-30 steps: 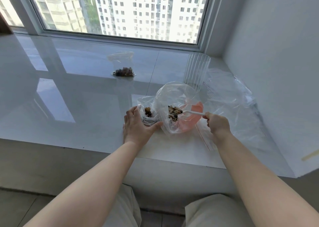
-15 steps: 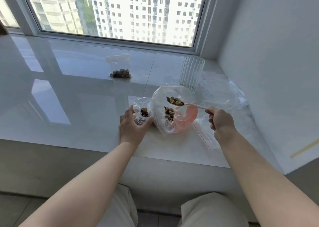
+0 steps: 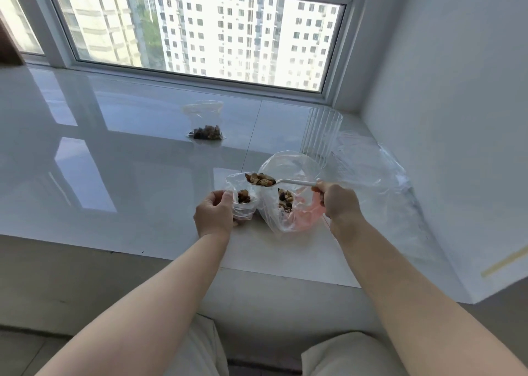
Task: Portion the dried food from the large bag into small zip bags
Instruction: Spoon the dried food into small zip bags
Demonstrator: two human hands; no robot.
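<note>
My left hand (image 3: 215, 215) grips a small clear zip bag (image 3: 243, 204) that stands open on the white sill and holds some dried food. My right hand (image 3: 338, 200) pinches the handle of a white plastic spoon (image 3: 294, 182). The spoon's bowl is heaped with dried food (image 3: 260, 179) and hovers over the small bag's mouth. Just right of it stands the large clear bag (image 3: 288, 175), open, with dried food (image 3: 285, 200) at its bottom and something pink behind it.
Farther back on the sill (image 3: 114, 175) lies another small bag of dried food (image 3: 206, 124). A ribbed clear cup (image 3: 321, 134) stands behind the large bag. Crumpled clear plastic (image 3: 377, 175) lies on the right by the wall. The sill's front edge is near my knees.
My right hand lifted the loaded spoon out of the large bag and carried it left over the small bag. My left hand shifted its hold on the small bag.
</note>
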